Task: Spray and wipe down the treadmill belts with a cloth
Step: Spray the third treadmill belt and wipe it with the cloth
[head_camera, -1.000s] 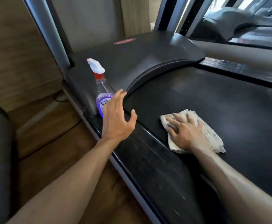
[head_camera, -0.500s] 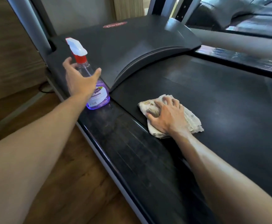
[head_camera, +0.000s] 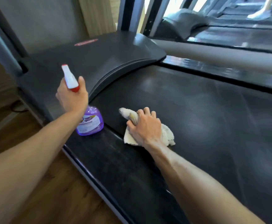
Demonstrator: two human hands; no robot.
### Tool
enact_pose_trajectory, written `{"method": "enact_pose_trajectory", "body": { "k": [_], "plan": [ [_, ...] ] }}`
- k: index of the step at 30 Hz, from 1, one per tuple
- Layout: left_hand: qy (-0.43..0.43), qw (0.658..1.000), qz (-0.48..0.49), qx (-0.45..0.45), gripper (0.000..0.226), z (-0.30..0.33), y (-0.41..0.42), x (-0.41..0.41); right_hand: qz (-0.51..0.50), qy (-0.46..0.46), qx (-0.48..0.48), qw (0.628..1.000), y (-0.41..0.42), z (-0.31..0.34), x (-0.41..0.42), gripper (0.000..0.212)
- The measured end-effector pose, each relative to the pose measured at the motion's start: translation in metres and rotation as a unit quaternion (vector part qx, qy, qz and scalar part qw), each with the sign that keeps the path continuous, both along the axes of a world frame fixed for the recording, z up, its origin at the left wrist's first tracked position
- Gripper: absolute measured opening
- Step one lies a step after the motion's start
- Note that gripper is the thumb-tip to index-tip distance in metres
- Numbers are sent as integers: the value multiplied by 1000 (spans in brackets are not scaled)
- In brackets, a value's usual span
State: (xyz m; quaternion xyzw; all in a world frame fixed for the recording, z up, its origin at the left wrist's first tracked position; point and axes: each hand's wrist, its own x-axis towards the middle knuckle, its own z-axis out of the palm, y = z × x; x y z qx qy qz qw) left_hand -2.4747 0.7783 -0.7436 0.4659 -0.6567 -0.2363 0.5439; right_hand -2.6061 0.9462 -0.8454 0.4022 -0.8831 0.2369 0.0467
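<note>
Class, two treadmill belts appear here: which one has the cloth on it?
The near belt, under both arms. The right hand grips the cloth on it; the far belt, beyond the side rails, carries no cloth.

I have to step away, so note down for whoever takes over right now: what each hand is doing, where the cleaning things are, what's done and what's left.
Left hand grips the neck of the spray bottle, whose base is at the left side rail; whether it is lifted is unclear.
Right hand grips the bunched cloth on the treadmill belt, near its left edge.
Done: both tools in hand; no spray visible on the belt.
Left: spray the belt, wipe it, then the next treadmill.
</note>
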Motion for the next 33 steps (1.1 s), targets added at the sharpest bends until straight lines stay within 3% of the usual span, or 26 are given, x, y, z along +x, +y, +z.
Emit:
{"method": "enact_pose_trajectory", "body": {
  "k": [4,7,14,20,23,27,30,33],
  "plan": [
    [6,989,-146,4,20,29,72,-10,-24,16,-72,997,67,44,-5,41],
    [32,971,-236,-13,17,61,135,-21,-32,75,-112,990,132,96,-14,41],
    [51,928,-368,-3,41,137,304,-53,-85,173,-150,970,307,230,-16,48],
    [83,899,-430,-30,23,211,457,-57,-155,232,-163,946,476,322,15,44],
    [101,877,-469,-39,25,246,526,-47,-206,252,-160,932,564,356,44,45],
    [137,834,-534,24,18,276,614,-18,-270,271,-160,910,675,395,92,46],
    [127,802,-579,75,37,288,664,-6,-313,287,-142,894,739,421,120,41],
    [117,777,-612,89,35,309,711,-2,-341,296,-130,883,786,446,135,42]
  ]
}}
